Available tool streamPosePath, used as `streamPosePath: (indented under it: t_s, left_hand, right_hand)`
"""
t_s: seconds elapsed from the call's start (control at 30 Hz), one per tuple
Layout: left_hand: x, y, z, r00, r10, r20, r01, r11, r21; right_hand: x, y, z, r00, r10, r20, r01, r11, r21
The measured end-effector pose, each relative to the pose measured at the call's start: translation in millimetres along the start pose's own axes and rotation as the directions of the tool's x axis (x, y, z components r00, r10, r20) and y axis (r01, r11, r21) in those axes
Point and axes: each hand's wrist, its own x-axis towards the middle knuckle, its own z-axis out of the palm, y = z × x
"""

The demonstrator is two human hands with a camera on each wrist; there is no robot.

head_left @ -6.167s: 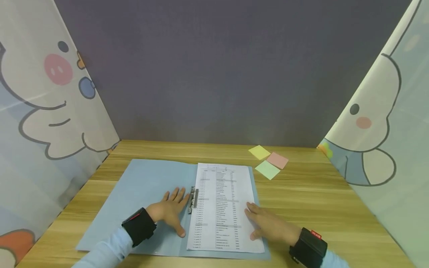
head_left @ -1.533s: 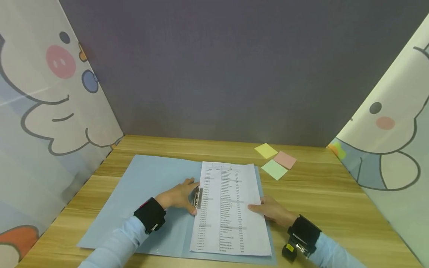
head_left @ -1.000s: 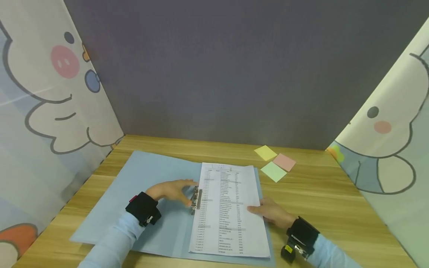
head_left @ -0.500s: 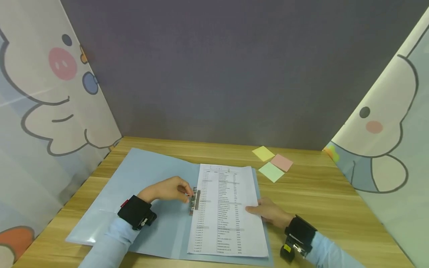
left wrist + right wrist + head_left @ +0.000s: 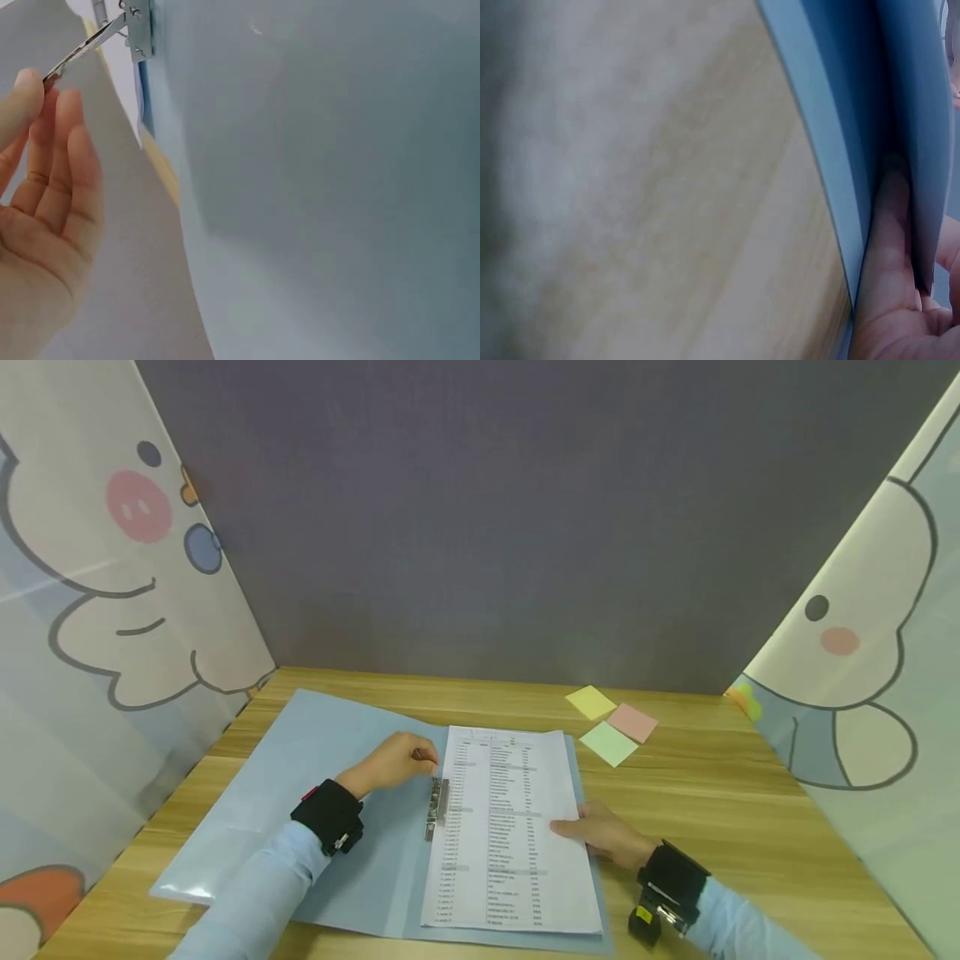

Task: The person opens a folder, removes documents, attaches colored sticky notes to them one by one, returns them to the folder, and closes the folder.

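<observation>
The left hand [image 5: 393, 762] pinches the metal lever [image 5: 84, 51] of the clip [image 5: 432, 810], its grip closed on the tip, seemingly to hold the lever raised; the right hand [image 5: 609, 833] has its grip on the right edge of the paper stack [image 5: 510, 843], thumb above and fingers beneath, probably to steady it; the stack lies on the right side of the open blue folder [image 5: 307, 768] on the table [image 5: 735, 793]; near the folder's far right corner lie a yellow note [image 5: 591, 702], a pink note [image 5: 632, 723] and a green note [image 5: 608, 743]; the printed rows are too small to read; no brand is legible.
</observation>
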Motion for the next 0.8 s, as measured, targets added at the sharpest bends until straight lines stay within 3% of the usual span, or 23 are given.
streamPosePath:
  t_s: [0.23,0.47,0.8]
  left_hand:
    - [15.4,2.9,5.5,0.996,-0.088,-0.027,0.090,0.994,0.064]
    - [25.2,-2.4,12.0,0.983,-0.181,0.001,0.180,0.977,0.111]
    - [26.6,-4.5,21.3,0.977,-0.211,-0.007,0.208,0.957,0.203]
  right_hand:
    - [1.1,1.5,0.0,1.000,0.001,-0.013,-0.001,1.000,-0.014]
    - [2.6,2.3,1.0,1.000,0.003,-0.016,-0.003,1.000,0.000]
    - [2.0,5.2,0.0,1.000,-0.012,-0.008,0.012,1.000,0.013]
